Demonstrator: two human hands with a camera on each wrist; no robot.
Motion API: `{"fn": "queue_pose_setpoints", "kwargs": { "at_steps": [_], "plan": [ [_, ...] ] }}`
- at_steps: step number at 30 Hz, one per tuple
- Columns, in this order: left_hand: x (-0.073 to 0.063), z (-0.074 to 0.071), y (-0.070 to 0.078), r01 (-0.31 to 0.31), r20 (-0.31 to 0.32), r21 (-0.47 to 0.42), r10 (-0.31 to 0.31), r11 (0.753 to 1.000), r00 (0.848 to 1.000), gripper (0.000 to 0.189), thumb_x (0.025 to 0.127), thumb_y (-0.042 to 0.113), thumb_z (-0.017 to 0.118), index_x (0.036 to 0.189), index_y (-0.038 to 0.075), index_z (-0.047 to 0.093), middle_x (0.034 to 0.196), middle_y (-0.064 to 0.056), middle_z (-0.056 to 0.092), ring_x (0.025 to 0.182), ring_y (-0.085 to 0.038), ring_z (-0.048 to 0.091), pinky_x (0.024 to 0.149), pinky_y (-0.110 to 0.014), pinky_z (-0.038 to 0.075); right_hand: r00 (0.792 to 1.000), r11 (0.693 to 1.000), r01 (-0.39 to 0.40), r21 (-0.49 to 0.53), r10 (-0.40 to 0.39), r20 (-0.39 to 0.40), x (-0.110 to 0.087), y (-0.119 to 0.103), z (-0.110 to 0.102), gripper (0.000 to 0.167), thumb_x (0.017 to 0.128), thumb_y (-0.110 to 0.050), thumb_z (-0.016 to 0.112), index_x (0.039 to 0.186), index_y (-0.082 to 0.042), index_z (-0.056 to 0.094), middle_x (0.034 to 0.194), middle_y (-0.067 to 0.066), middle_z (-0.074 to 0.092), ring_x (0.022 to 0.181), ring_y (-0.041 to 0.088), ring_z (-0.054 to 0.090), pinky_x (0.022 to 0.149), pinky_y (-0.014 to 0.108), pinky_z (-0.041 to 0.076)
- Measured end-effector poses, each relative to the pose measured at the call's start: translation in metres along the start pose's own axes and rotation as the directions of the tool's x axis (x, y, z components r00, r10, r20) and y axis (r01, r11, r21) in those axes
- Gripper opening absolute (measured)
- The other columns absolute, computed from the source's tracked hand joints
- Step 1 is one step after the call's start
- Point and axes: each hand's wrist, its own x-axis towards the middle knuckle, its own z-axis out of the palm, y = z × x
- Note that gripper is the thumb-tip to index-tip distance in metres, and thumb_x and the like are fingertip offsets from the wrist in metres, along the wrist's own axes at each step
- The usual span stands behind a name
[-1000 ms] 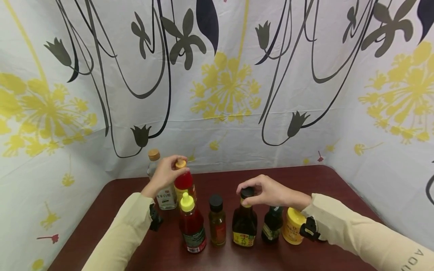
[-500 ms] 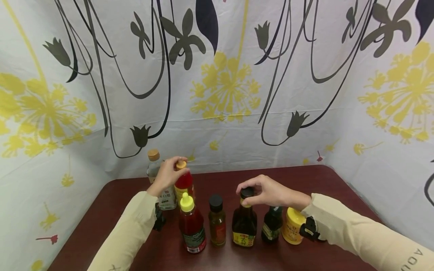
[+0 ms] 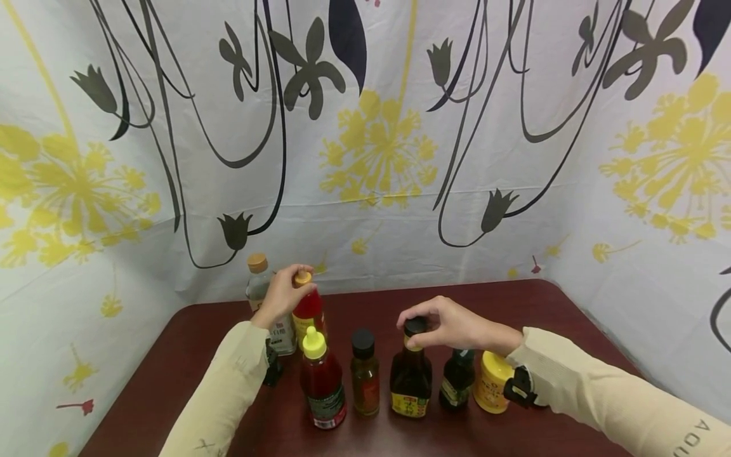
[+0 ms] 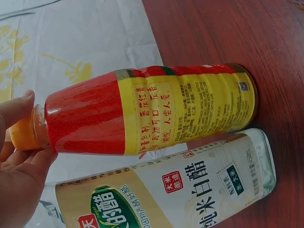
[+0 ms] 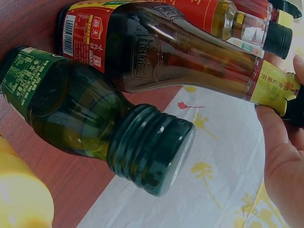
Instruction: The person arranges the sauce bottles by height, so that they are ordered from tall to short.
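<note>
In the head view my left hand (image 3: 281,295) pinches the orange cap of a red ketchup bottle (image 3: 308,309) at the back left. The left wrist view shows thumb and fingers round that cap and the bottle's yellow label (image 4: 190,109). Right beside it is a clear white vinegar bottle (image 4: 199,190) with a tan cap. My right hand (image 3: 454,322) grips a dark soy sauce bottle (image 3: 410,377) at its black cap and yellow-wrapped neck. The right wrist view has the thumb on that neck (image 5: 270,88). Both held bottles are upright.
In the front row are a red sauce bottle (image 3: 322,384) with a yellow nozzle, a black-capped bottle (image 3: 365,377), a small green bottle (image 3: 457,381) and a yellow jar (image 3: 492,384). A patterned cloth (image 3: 365,158) hangs behind the dark red table (image 3: 491,295).
My left wrist and forearm have swung slightly to the right, covering more of the vinegar bottle, while the fingers stay on the ketchup cap. My right hand keeps its place on the soy sauce bottle.
</note>
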Motion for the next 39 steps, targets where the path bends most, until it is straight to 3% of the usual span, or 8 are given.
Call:
{"fn": "queue_pose_setpoints", "kwargs": {
  "at_steps": [7, 16, 20, 31, 35, 39],
  "plan": [
    [0.003, 0.001, -0.001, 0.021, -0.005, -0.001, -0.022, 1.000, 1.000, 0.029, 0.084, 0.007, 0.060, 0.110, -0.003, 0.055, 0.109, -0.020, 0.055, 0.098, -0.030, 0.053, 0.082, -0.040, 0.045, 1.000, 1.000, -0.005, -0.002, 0.005, -0.005, -0.001, 0.000, 0.000, 0.028, 0.080, -0.018, 0.066, 0.105, -0.007, 0.061, 0.099, 0.007, 0.060, 0.075, 0.013, 0.060, 0.061, 0.029, 0.051],
    [0.007, 0.002, 0.003, 0.129, 0.036, -0.011, -0.128, 0.992, 0.991, 0.037, 0.085, 0.005, 0.058, 0.120, -0.002, 0.048, 0.118, -0.020, 0.048, 0.106, -0.032, 0.049, 0.083, -0.041, 0.044, 1.000, 1.000, -0.001, -0.002, 0.001, -0.008, 0.000, 0.000, 0.001, 0.027, 0.080, -0.018, 0.066, 0.105, -0.008, 0.061, 0.097, 0.005, 0.060, 0.074, 0.013, 0.059, 0.061, 0.029, 0.051],
    [0.009, 0.002, 0.006, 0.136, 0.052, -0.003, -0.136, 0.991, 0.989, 0.040, 0.085, 0.005, 0.058, 0.123, -0.001, 0.046, 0.119, -0.020, 0.047, 0.108, -0.032, 0.047, 0.084, -0.041, 0.044, 1.000, 1.000, 0.001, 0.002, -0.001, -0.008, 0.000, 0.000, 0.001, 0.027, 0.080, -0.018, 0.066, 0.105, -0.008, 0.061, 0.097, 0.005, 0.060, 0.074, 0.013, 0.059, 0.061, 0.029, 0.051],
    [0.005, -0.012, 0.016, 0.096, 0.090, -0.060, -0.091, 0.994, 0.992, 0.056, 0.085, 0.011, 0.059, 0.133, 0.002, 0.032, 0.133, -0.022, 0.036, 0.120, -0.036, 0.034, 0.095, -0.047, 0.034, 1.000, 1.000, -0.010, 0.000, 0.010, -0.011, 0.000, -0.002, 0.001, 0.027, 0.080, -0.017, 0.066, 0.105, -0.007, 0.061, 0.098, 0.006, 0.060, 0.075, 0.013, 0.059, 0.061, 0.029, 0.051],
    [0.003, -0.022, 0.023, 0.056, 0.105, -0.037, -0.052, 0.998, 0.993, 0.059, 0.085, 0.016, 0.059, 0.135, 0.003, 0.030, 0.136, -0.020, 0.033, 0.125, -0.034, 0.029, 0.099, -0.047, 0.028, 1.000, 1.000, -0.016, 0.006, 0.016, -0.011, 0.000, -0.004, 0.001, 0.027, 0.080, -0.016, 0.066, 0.105, -0.006, 0.061, 0.098, 0.007, 0.060, 0.075, 0.014, 0.059, 0.062, 0.029, 0.051],
    [0.000, -0.030, 0.030, 0.008, 0.079, -0.004, -0.008, 1.000, 0.997, 0.060, 0.084, 0.018, 0.061, 0.135, 0.003, 0.032, 0.137, -0.018, 0.032, 0.126, -0.032, 0.028, 0.100, -0.046, 0.028, 1.000, 1.000, -0.013, 0.005, 0.013, -0.009, 0.000, -0.005, 0.001, 0.027, 0.081, -0.017, 0.066, 0.105, -0.006, 0.061, 0.098, 0.007, 0.060, 0.074, 0.014, 0.060, 0.061, 0.029, 0.051]
  ]
}}
